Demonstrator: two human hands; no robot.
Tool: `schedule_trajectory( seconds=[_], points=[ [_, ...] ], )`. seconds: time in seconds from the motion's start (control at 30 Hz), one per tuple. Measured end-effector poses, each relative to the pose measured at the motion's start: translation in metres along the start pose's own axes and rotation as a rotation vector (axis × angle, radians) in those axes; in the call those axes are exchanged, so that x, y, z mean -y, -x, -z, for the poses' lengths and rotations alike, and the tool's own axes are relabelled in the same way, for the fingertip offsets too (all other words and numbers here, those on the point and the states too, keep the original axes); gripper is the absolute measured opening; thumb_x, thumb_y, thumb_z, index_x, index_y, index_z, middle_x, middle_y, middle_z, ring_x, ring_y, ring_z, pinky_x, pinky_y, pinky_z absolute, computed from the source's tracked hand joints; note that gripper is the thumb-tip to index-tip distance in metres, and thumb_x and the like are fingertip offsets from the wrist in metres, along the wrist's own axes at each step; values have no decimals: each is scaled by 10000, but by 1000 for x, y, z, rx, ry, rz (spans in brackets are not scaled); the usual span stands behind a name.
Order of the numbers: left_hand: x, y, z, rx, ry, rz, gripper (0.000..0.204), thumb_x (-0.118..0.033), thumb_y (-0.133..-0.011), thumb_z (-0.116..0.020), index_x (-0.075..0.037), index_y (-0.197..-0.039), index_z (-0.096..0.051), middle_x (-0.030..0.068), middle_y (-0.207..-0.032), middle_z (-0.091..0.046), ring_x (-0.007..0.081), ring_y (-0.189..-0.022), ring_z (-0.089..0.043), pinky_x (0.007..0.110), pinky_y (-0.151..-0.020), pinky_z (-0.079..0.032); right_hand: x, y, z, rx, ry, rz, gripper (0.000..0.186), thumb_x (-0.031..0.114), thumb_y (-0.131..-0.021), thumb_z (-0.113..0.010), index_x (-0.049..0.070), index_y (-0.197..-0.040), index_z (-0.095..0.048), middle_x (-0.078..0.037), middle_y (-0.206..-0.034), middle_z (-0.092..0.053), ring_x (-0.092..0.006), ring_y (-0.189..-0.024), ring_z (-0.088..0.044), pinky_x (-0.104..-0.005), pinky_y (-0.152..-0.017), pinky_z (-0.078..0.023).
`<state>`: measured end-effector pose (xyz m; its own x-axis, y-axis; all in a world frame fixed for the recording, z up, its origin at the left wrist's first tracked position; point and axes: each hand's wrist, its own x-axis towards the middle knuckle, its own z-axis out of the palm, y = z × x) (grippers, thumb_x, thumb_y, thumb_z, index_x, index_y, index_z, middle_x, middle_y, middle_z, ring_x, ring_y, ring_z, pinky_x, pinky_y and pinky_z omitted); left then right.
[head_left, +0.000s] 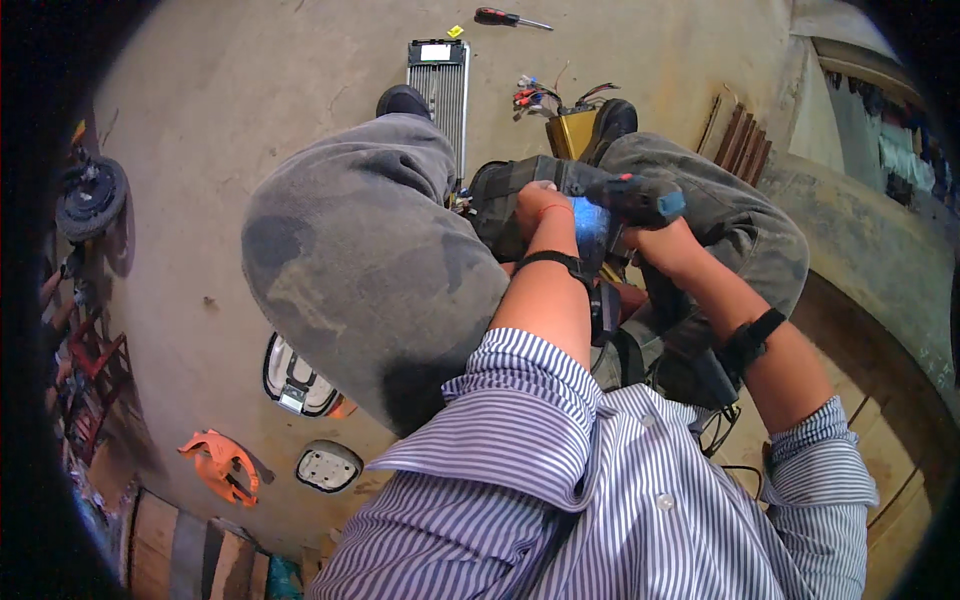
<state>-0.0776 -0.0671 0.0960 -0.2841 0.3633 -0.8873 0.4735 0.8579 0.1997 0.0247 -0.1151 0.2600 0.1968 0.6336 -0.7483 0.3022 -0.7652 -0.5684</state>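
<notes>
My right hand [662,243] is wrapped round the grip of a dark cordless drill [632,198] with a blue patch at its back end. The drill points left, across my lap. Its lamp throws a bluish light on a dark casing [500,195] held between my knees. Against the casing's right part, my left hand [545,205] is closed, gripping its edge near the drill's front. The drill's tip is too dark to make out, and so is any screw under it. Both wrists wear black straps.
Beyond my left shoe lies a finned metal unit [453,105]. A gold box with loose wires [572,133] sits by my right shoe. A screwdriver [512,19] lies farther off. Left are an orange plastic part [215,465], an oval white-and-black part [328,467] and a wheel [92,200].
</notes>
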Motion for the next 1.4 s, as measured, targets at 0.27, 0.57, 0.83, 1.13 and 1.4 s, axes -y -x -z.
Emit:
schedule_trajectory(
  seconds=[0.27,0.57,0.83,1.13,1.4],
  points=[
    [-3,6,-1,-1,-29,-22,126,-243,-742,-712,-193,-857,-721,63,-924,-677,225,-868,-652,323,-764,-505,14,5,-1,-53,-51,-43,339,18,-675,-581,46,-1011,-550,-36,-865,-576,-156,-734,-535,-286,-639,-432],
    [-1,6,1,24,-38,-46,132,-266,-754,-676,-194,-859,-711,87,-916,-674,263,-845,-654,365,-710,-519,16,6,-2,-103,-36,-85,250,27,-689,-584,21,-939,-569,-34,-763,-562,-151,-620,-534,-295,-536,-455],
    [2,-7,-6,34,-62,-27,141,-282,-761,-675,-179,-852,-705,107,-920,-669,276,-825,-653,379,-676,-521,13,6,0,-85,-3,-63,306,36,-701,-594,38,-1005,-555,-31,-806,-557,-154,-641,-533,-299,-547,-458],
    [-3,3,4,-5,-33,10,101,-248,-759,-694,-216,-849,-725,70,-893,-682,237,-835,-655,342,-770,-494,5,1,-3,-112,-76,24,320,23,-688,-592,55,-1003,-546,-19,-801,-550,-143,-654,-527,-297,-531,-460],
    [-8,17,14,0,-67,10,89,-268,-758,-691,-263,-841,-724,52,-919,-680,246,-864,-648,346,-758,-498,12,4,3,-83,-72,-104,249,51,-672,-603,34,-918,-571,-38,-750,-551,-154,-593,-533,-302,-512,-451]
  ],
)
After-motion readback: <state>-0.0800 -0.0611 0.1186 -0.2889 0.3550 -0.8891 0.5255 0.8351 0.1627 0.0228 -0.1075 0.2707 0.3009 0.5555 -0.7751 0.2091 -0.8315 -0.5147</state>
